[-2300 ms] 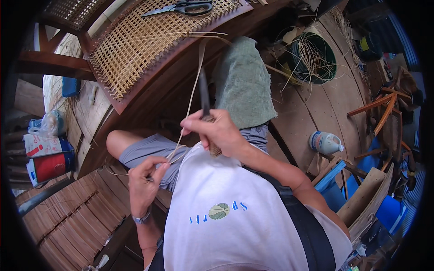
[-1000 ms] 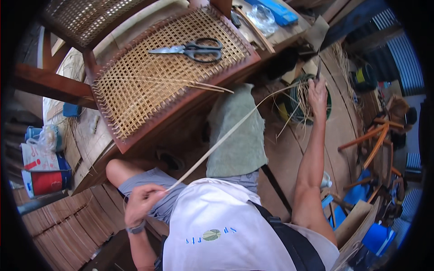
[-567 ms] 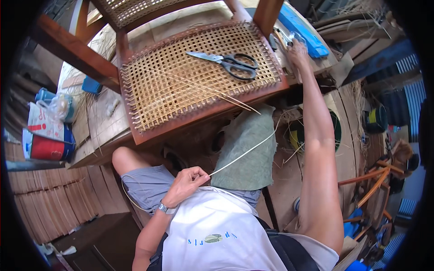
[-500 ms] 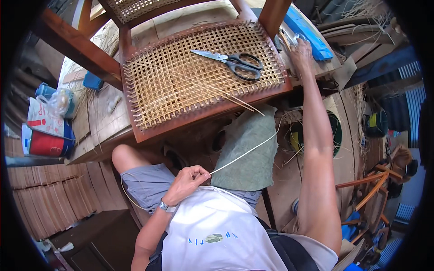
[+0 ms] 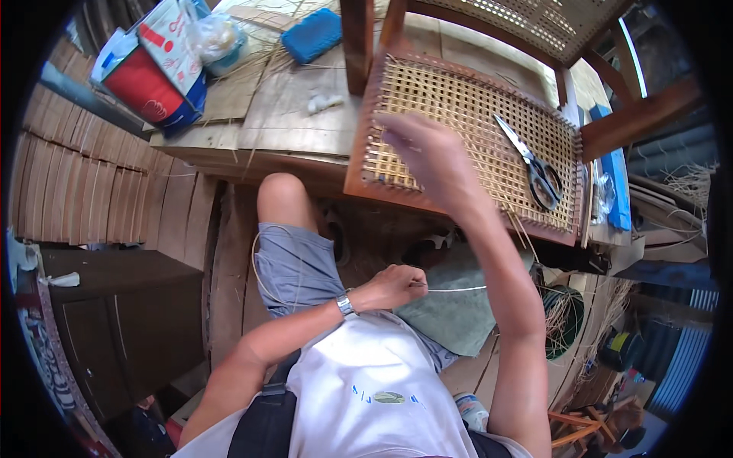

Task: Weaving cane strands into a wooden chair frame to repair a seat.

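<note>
My left hand (image 5: pixel 393 286), a metal watch on its wrist, is closed on a thin pale cane strand (image 5: pixel 458 289) in front of my shirt. The strand runs right and passes out of sight behind my right forearm. My right hand (image 5: pixel 431 156) hovers over the left part of a woven cane seat (image 5: pixel 466 107), its fingers smeared by motion. The seat belongs to a brown wooden chair lying on the workbench. Black-handled scissors (image 5: pixel 531 168) lie on the weave with blades apart. Loose cane ends (image 5: pixel 521 229) hang over the seat's front edge. A green cloth (image 5: pixel 450 305) covers my right thigh.
On the bench stand a red, white and blue bag (image 5: pixel 156 84) and a blue block-shaped thing (image 5: pixel 309 37). A long blue object (image 5: pixel 617 183) lies past the chair's right side. Wood strips (image 5: pixel 84 183) are stacked at left, above a dark cabinet (image 5: pixel 126 320).
The view has turned left. My right hand has left the bench's right end by the long blue object and come over the seat's left part. The left hand still holds the strand.
</note>
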Demonstrator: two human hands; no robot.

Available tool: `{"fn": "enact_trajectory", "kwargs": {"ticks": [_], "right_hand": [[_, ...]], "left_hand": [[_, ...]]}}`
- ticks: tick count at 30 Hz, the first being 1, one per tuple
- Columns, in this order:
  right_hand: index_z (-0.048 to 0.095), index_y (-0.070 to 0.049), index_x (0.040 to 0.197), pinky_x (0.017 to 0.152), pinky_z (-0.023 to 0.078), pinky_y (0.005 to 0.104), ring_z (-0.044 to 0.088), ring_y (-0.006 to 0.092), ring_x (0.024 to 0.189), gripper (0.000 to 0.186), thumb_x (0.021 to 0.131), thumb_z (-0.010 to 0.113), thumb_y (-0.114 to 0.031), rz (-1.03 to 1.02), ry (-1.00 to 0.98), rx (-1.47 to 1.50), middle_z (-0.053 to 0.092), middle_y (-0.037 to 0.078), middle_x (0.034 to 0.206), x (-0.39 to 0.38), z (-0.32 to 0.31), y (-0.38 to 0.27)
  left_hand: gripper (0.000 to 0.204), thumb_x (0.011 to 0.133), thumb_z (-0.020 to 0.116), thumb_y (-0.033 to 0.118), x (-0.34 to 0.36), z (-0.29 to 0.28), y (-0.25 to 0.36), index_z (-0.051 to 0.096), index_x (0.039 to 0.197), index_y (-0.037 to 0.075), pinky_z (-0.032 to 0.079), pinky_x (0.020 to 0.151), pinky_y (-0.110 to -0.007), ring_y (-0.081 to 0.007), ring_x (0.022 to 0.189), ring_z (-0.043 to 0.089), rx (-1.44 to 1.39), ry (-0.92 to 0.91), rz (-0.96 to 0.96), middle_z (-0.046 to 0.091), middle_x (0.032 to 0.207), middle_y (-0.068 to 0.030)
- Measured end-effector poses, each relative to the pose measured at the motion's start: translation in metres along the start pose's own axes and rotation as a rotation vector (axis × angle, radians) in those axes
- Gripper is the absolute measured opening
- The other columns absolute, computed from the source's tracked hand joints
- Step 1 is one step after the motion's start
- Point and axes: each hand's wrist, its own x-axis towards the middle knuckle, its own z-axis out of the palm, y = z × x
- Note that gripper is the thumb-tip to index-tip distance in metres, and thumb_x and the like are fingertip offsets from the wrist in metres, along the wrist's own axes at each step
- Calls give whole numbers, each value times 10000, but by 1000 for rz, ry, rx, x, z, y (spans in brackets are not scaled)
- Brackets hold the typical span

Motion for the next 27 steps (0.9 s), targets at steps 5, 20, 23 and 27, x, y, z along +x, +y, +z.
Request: {"fn": "enact_trajectory", "kwargs": {"ticks": [5, 20, 23, 27], "right_hand": [[554, 56, 1234, 865, 551, 447, 656, 380, 1067, 370, 895, 626, -72, -230, -152, -583, 658, 225, 1106, 92, 132, 46], [627, 8, 1278, 763, 499, 281, 567, 95, 843, 386, 977, 678, -229, 587, 43, 626, 668, 41, 1057, -102, -6, -59], [566, 21, 1367, 763, 515, 261, 621, 121, 858, 463, 976, 681, -197, 870, 529, 844, 675, 73, 1076, -216, -29, -80], [533, 17, 1411, 770, 529, 274, 643, 134, 869, 502, 983, 675, -203, 1007, 748, 1159, 683, 69, 1090, -305, -25, -92]], "left_hand": [[246, 943, 670, 242, -17, -15, 13, 686, 980, -1, 489, 600, -301, -102, 620, 593, -111, -40, 14, 659, 728, -48], [192, 968, 668, 198, -10, -23, 10, 711, 996, 14, 392, 560, -204, -24, 623, 508, -369, 106, -139, 617, 735, 27], [197, 982, 666, 207, 3, -6, 33, 704, 1007, 16, 395, 572, -207, -25, 637, 504, -409, 12, -75, 608, 748, 36], [218, 974, 675, 229, 14, 31, 60, 717, 1018, 20, 384, 551, -257, -49, 601, 486, -213, -138, 31, 571, 683, 19]]}}
